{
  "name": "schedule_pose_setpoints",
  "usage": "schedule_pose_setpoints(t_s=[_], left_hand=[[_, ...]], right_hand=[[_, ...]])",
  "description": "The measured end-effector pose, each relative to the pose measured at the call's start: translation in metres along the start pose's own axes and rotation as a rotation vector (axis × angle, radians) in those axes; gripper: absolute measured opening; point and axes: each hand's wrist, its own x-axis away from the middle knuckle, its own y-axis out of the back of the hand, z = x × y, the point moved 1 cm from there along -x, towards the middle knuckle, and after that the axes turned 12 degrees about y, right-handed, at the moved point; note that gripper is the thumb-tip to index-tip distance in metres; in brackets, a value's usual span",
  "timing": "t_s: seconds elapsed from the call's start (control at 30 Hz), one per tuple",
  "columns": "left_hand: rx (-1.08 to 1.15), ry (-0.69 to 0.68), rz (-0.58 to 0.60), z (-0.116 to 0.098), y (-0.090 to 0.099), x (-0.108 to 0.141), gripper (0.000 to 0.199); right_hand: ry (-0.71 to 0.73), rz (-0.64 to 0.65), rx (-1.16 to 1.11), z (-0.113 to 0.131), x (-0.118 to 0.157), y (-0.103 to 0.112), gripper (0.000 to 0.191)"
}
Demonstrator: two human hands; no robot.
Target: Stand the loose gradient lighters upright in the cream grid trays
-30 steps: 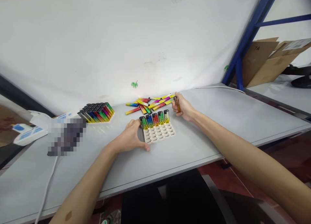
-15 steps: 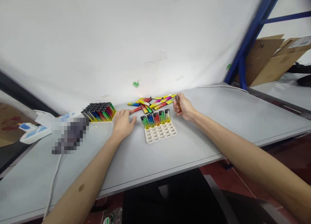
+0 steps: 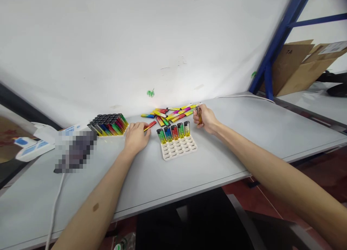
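My left hand (image 3: 137, 137) is low over the table, its fingers and thumb closed on one end of a red and yellow lighter (image 3: 150, 125). My right hand (image 3: 205, 117) is curled around an upright lighter (image 3: 198, 115) with a dark top, its lower part amber-looking. Between the hands sits a white plastic tray (image 3: 179, 149) with rows of slots. Several coloured lighters (image 3: 175, 133) stand along its back row, and the front slots show bare. Behind the tray, a loose pile of lighters (image 3: 173, 114) lies near the wall.
Left of my left hand stands a second tray packed with upright lighters (image 3: 110, 125). A white power strip (image 3: 35, 149), a blurred-out object (image 3: 78, 152) and a white cable (image 3: 55, 206) lie farther left. Cardboard boxes (image 3: 295, 69) and a blue metal frame (image 3: 273, 51) stand at the right.
My left hand has closed on the red lighter, which has come away from the pile toward the hand. My right hand stays nearly still with its lighter.
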Motion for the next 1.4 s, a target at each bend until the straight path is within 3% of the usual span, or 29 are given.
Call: schedule_pose_setpoints(t_s=[0.17,0.23,0.4,0.5,0.7,0.8,0.93,1.17,1.33,1.4], left_hand=[[0.014,0.008,0.016,-0.002,0.008,0.008,0.027],[-0.011,-0.011,0.038,-0.004,0.012,0.011,0.028],[-0.195,-0.121,0.033,-0.011,0.016,0.016,0.040],[-0.269,-0.145,0.044,-0.014,0.016,0.016,0.040],[-0.250,-0.135,0.048,-0.015,0.015,0.016,0.036],[-0.161,-0.100,0.057,-0.011,0.015,0.015,0.035],[0.098,0.015,0.083,-0.004,0.014,0.012,0.035],[0.339,0.077,0.104,-0.007,0.017,0.015,0.032],[0.368,0.089,0.119,-0.009,0.016,0.015,0.032],[0.388,0.102,0.122,-0.009,0.016,0.014,0.032]], right_hand=[[0.011,-0.072,0.030,0.001,-0.001,0.001,0.043],[0.063,-0.069,0.037,0.002,0.000,0.001,0.038],[0.245,0.093,0.219,0.016,0.013,0.006,0.017],[0.414,0.182,0.271,0.033,0.034,0.007,0.026],[0.468,0.313,0.363,0.050,0.086,-0.027,0.030],[0.469,0.346,0.518,0.044,0.098,-0.051,0.026],[0.602,0.411,0.772,0.025,0.096,-0.071,0.021],[0.729,0.408,1.034,-0.004,0.094,-0.081,0.018],[0.751,0.422,1.149,-0.004,0.096,-0.086,0.029],[0.768,0.421,1.232,-0.002,0.096,-0.087,0.025]])
